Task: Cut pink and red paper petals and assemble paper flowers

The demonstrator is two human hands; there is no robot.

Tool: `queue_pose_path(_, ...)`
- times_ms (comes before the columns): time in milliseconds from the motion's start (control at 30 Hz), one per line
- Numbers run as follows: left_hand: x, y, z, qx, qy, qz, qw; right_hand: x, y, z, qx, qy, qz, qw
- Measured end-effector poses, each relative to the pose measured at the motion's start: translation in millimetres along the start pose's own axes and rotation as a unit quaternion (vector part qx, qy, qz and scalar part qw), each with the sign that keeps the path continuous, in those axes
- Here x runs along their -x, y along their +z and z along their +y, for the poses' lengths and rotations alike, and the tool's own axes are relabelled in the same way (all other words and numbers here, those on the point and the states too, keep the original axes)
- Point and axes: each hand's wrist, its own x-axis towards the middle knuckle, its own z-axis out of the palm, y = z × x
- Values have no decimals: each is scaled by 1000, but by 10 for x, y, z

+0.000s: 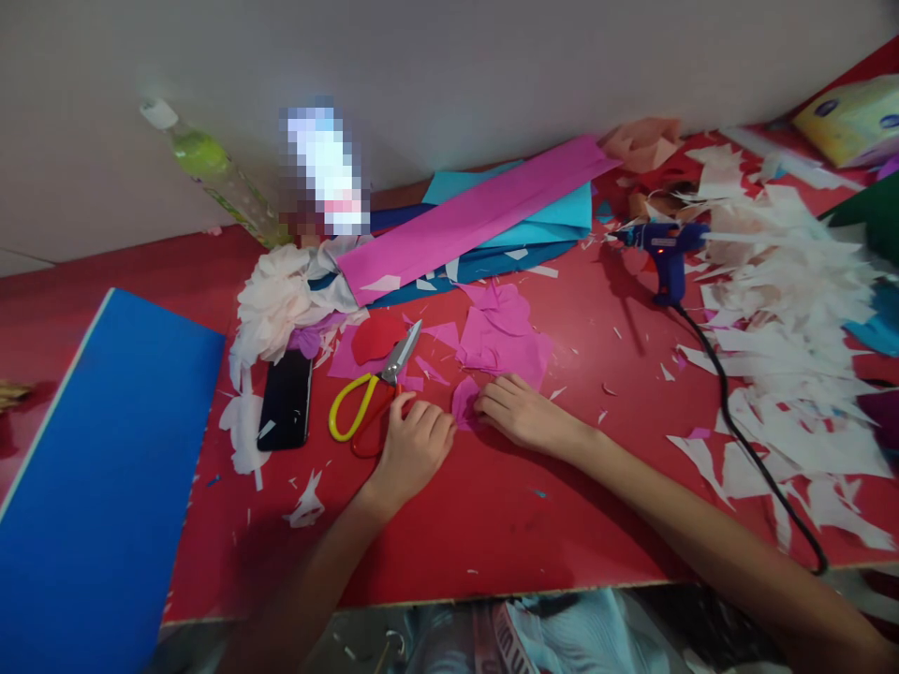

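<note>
My right hand point(520, 412) lies on the table, its fingertips closed on the edge of a small rounded pink paper piece point(464, 402). Just left of that piece, my left hand point(420, 440) has its fingers curled together; whatever they may hold is hidden. Beside it are scissors point(393, 370) with one yellow and one red handle, blades partly apart, the red loop partly behind the hand. Beyond my hands lie more cut pink paper point(502, 332) and a red paper round point(377, 339).
A blue glue gun point(669, 253) stands on the right, its black cord running to the front edge. White fringed paper point(793, 309) covers that side. A phone point(286, 401), a blue board point(119, 468) and a bottle point(217, 178) are left. Folded coloured sheets point(478, 220) lie behind.
</note>
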Motion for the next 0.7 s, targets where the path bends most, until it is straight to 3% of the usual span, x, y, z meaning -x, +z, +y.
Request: queue_pose_path(700,-5,-4,-1,-8,1,3,1000,51,-102,77,56,-22,-16,998)
